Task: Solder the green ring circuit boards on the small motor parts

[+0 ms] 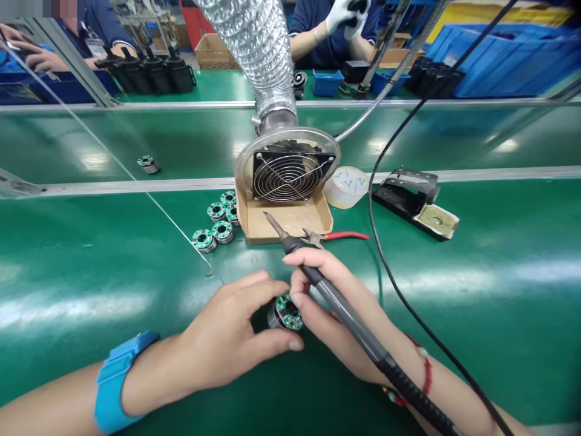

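A small motor stator with a round green circuit board [287, 312] stands on the green bench in front of me. Around it curve the thumb and fingers of my left hand [231, 330], closed on its sides. My right hand [333, 290] grips a soldering iron [333, 303], whose bare tip points up and left, away from the board. The right thumb and a fingertip are close by the board's right edge; whether they touch it I cannot tell. Solder wire [170, 219] runs down from the upper left and ends near my left hand.
Several similar stators [222, 231] cluster left of a cardboard tray [285, 227] beneath a fume extractor fan [290, 175]. Red-handled cutters [347, 235], a tape roll [347, 186] and an iron stand [415, 203] lie right. A black cable [385, 260] crosses the right side. Co-workers sit opposite.
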{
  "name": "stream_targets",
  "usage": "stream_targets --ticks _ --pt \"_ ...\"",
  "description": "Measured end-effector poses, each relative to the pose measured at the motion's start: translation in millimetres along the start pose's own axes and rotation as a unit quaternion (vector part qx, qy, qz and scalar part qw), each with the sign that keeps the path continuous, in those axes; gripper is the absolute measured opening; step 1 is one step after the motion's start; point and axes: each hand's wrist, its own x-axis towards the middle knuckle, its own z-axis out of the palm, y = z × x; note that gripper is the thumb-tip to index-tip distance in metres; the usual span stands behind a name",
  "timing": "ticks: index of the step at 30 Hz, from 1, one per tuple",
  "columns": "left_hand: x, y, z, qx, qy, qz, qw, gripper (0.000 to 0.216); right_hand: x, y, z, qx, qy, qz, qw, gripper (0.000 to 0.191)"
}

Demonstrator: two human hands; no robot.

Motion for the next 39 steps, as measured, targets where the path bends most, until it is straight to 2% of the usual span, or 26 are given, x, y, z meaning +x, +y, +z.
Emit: stream_targets --ticks 3,6,9,13,17,20,22,24,26,27,30,35,39 --pt "8 -4 4 0.019 0.009 -0.026 0.999 0.028 -6 12 4 -0.017 0.022 0.011 1.000 0.043" --pt "15 -9 7 0.074 0.031 -0.042 0.996 0.020 -10 23 10 -0.110 0.039 0.023 0.993 0.056" --pt "19 -16 7 0.078 0.050 -0.073 0.993 0.034 -8 33 15 -0.220 0.026 -0.009 0.975 0.049" --pt "18 -27 7 -0.052 0.073 -0.114 0.989 0.060 -1 40 18 -0.270 0.008 -0.072 0.960 0.049" --pt "15 -29 11 -0.195 0.096 -0.054 0.975 0.065 0 34 25 -0.216 0.041 -0.100 0.970 0.051" --pt "11 -24 12 -0.226 0.084 -0.007 0.971 0.072 -1 28 33 -0.155 0.078 -0.115 0.978 0.046" --pt "9 -21 8 -0.169 0.074 0.027 0.982 0.070 -2 25 35 -0.124 0.108 -0.111 0.980 0.041" --pt "9 -20 1 -0.025 0.088 0.079 0.993 0.042 -3 25 33 -0.112 0.152 -0.091 0.978 0.039" --pt "11 -21 -7 0.120 0.117 0.120 0.979 0.013 -6 24 27 -0.110 0.187 -0.058 0.975 0.039" --pt "12 -23 -10 0.160 0.129 0.126 0.970 0.013 -9 24 23 -0.111 0.197 -0.040 0.973 0.038" --pt "17 -30 -14 0.169 0.139 0.091 0.972 0.016 -22 24 13 -0.123 0.208 -0.001 0.970 0.036" --pt "20 -35 -10 0.166 0.119 0.052 0.977 0.016 -52 26 9 -0.126 0.248 -0.026 0.960 0.027" --pt "21 -35 -9 0.169 0.139 0.050 0.975 0.017 -62 25 12 -0.116 0.266 -0.005 0.957 0.016"
